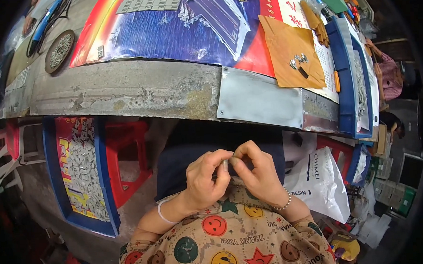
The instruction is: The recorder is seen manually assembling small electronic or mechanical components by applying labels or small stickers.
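Above my lap, just below the workbench's front edge, my left hand (206,177) and my right hand (261,173) meet fingertip to fingertip. Both are closed in a pinch, thumbs against index fingers. Whatever lies between the fingertips is too small and covered to name. On the bench ahead, rows of flat grey pieces (150,1) lie on a printed poster (155,40), and one small grey piece (100,51) sits apart near its left edge. A brown paper sheet (288,43) at the right bears several small shiny metal parts (299,60) and a small black piece (304,72).
A blue tray (111,202) of small grey parts stands left, beside a red stool (138,168). A round dish (59,51) of small parts and a blue tool (41,27) lie on the bench (124,88). Right are a blue bin (345,79), an orange-handled tool (336,81), a white sack (320,188) and another person (389,77).
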`<state>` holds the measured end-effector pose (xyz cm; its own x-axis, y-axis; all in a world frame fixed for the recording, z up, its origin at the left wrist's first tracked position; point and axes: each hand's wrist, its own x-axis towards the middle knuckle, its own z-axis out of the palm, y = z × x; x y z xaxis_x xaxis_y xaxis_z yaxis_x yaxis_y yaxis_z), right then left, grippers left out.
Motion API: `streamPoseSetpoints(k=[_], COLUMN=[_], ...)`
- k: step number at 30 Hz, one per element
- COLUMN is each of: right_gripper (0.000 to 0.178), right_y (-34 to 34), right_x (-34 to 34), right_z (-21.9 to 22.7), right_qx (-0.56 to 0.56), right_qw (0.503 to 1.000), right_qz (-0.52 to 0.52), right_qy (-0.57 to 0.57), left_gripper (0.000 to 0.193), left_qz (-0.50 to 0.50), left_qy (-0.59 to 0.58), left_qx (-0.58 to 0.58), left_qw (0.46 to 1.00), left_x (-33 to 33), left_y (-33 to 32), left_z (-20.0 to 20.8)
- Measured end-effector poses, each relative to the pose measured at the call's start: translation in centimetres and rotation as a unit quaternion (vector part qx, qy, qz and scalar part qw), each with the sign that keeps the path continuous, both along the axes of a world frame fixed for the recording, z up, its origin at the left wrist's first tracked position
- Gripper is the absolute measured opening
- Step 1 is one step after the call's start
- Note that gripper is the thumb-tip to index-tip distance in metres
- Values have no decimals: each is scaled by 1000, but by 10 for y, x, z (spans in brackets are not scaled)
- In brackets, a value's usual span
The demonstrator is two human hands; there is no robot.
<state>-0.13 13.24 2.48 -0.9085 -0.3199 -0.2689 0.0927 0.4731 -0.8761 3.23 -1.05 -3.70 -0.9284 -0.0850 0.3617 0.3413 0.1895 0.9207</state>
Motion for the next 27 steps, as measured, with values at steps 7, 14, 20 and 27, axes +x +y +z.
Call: streamPoseSetpoints(k=[7,14,20,27], right_gripper=[12,13,15,16], right_y=[8,8,12,17], right_x=[1,-6,-7,-1], right_z=[-17,-16,-21,-25], right_qx=[-125,-323,-346,-334], right_qw=[989,899,886,892], right_qz=[-33,-79,-84,-91], right_qy=[-76,-286,-299,-290], left_gripper=[29,24,21,24], left_qz=[-3,-40,-81,-105], left_qy=[18,41,-181,-237], left_qx=[56,22,159,211], left_qw=[998,998,967,942], left_x=[-1,-1,4,4], left_y=[0,-4,-6,-5], left_z=[0,-1,8,12])
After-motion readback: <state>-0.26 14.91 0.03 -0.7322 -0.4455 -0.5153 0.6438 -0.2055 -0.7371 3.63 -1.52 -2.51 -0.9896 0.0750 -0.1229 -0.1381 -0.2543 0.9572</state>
